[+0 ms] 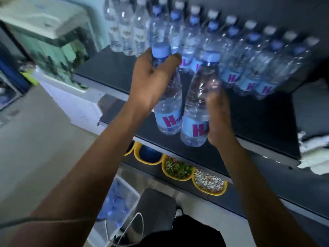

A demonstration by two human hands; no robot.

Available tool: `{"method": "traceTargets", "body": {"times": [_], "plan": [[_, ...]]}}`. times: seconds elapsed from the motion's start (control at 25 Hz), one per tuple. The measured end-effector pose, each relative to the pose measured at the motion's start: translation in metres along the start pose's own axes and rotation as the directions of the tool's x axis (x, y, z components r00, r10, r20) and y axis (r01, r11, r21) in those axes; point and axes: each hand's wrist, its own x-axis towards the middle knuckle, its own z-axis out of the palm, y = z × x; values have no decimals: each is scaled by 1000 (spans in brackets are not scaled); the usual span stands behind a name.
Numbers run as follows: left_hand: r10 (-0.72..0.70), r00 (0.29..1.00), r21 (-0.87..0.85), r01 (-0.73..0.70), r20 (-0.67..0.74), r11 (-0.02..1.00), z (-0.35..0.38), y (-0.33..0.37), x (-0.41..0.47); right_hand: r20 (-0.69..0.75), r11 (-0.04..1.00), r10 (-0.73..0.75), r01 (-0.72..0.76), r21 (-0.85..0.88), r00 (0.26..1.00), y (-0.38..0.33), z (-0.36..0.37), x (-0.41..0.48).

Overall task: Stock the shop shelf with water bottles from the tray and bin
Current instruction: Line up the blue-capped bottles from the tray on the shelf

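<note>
Now, with the left grip [151, 81] curled round the neck of the left bottle [169, 104], just under its blue cap. With the right grip [218, 114] wrapped against the lower side of the right bottle [197, 104], fingers blurred but bent round beside the label. Both bottles upright, side by side and nearly touching, between the two grips. Under them, the dark shelf [258, 122], bases near its front edge; cannot tell whether set down or held just above it. Beyond the grips, rows of stocked bottles [231, 50] with the same pink-lettered labels, running off to the right. Below the grips, on a lower shelf, yellow bowls [178, 179] of mixed dry goods. Down beneath the left forearm, a clear bin [130, 191] with more bottles inside. Far left of the left grip, a glass tank [53, 50].
</note>
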Motion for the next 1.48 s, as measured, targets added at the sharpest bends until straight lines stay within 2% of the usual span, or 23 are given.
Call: {"method": "traceTargets", "body": {"times": [0.12,0.24,0.36,0.56,0.76,0.88,0.96,1.04,1.12,1.24,1.36,1.48], "plan": [[35,984,-31,-30,174,999,87,-14,9,-50,995,-94,93,-39,994,-11,-74,5],[46,932,-38,-35,361,999,158,-32,12,-185,992,-120,112,-53,975,-11,-144,14],[30,905,-24,-22,423,999,209,-52,11,-261,993,-112,102,-52,959,-4,-197,20],[46,911,1,-51,409,999,270,-62,17,-320,992,-121,106,-65,940,15,-259,35],[122,901,-12,-128,416,992,283,-67,11,-330,992,-86,51,-115,940,27,-284,48],[32,904,50,-59,427,997,270,-93,0,-219,975,-40,-10,-224,975,35,-298,52],[-56,910,186,-23,410,982,258,-119,-16,-155,921,-9,-52,-385,988,49,-307,45],[-129,908,206,49,398,977,250,-137,-28,-146,861,15,-87,-501,989,66,-313,38],[-144,914,218,63,378,974,250,-147,-28,-156,855,38,-113,-507,987,73,-318,43],[-132,933,306,25,335,952,257,-148,-20,-232,829,-16,-117,-546,973,76,-323,75],[-142,948,336,40,285,941,265,-150,-15,-366,813,-111,-127,-568,924,81,-328,113],[-150,949,331,53,276,942,270,-154,-13,-450,810,-127,-169,-561,884,83,-333,143]]}}
